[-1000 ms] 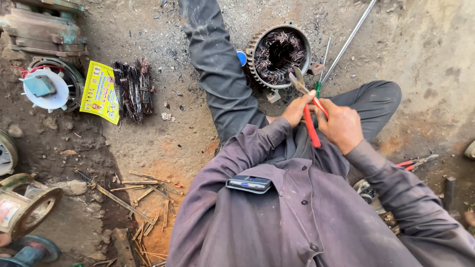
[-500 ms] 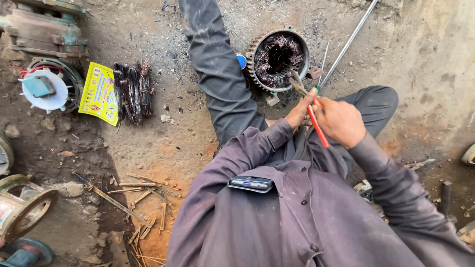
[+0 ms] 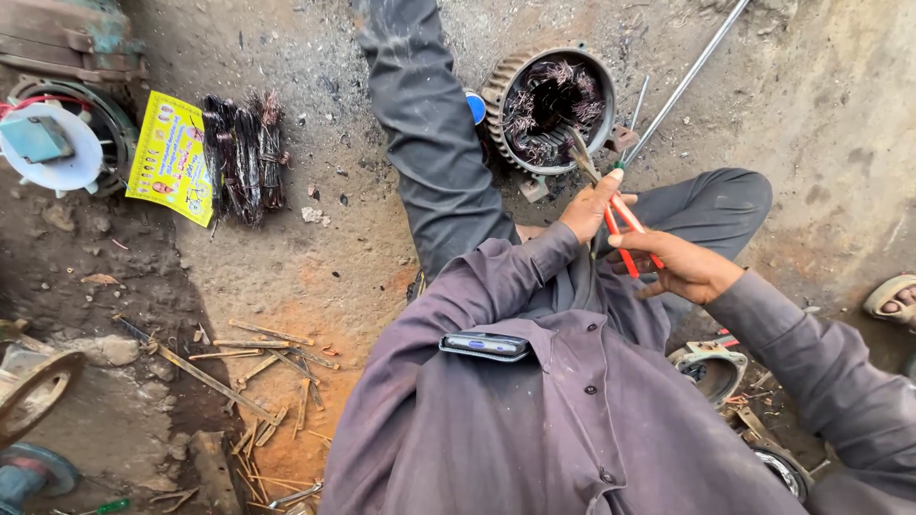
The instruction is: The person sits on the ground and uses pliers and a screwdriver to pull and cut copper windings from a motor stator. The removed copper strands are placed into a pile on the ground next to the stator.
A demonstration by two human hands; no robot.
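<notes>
I sit on the ground with a round finned motor stator [image 3: 551, 107] between my legs, its bore full of dark cut wire windings. My right hand [image 3: 677, 267] is closed around the red handles of a pair of pliers [image 3: 611, 195], whose jaws reach into the windings at the stator's near edge. My left hand [image 3: 592, 205] rests on the pliers near the pivot, fingers curled against the tool. A phone [image 3: 484, 345] sticks out of my shirt pocket.
A long metal rod [image 3: 687, 76] leans by the stator. A bundle of dark pulled wires [image 3: 243, 157] and a yellow leaflet [image 3: 174, 157] lie at left, beside a motor part with a white disc [image 3: 52, 148]. Wooden slivers [image 3: 267, 367] litter the ground. Another person's sandalled foot [image 3: 892, 298] is at right.
Both hands and the pliers have shifted slightly; the pliers' jaws now reach closer into the stator windings.
</notes>
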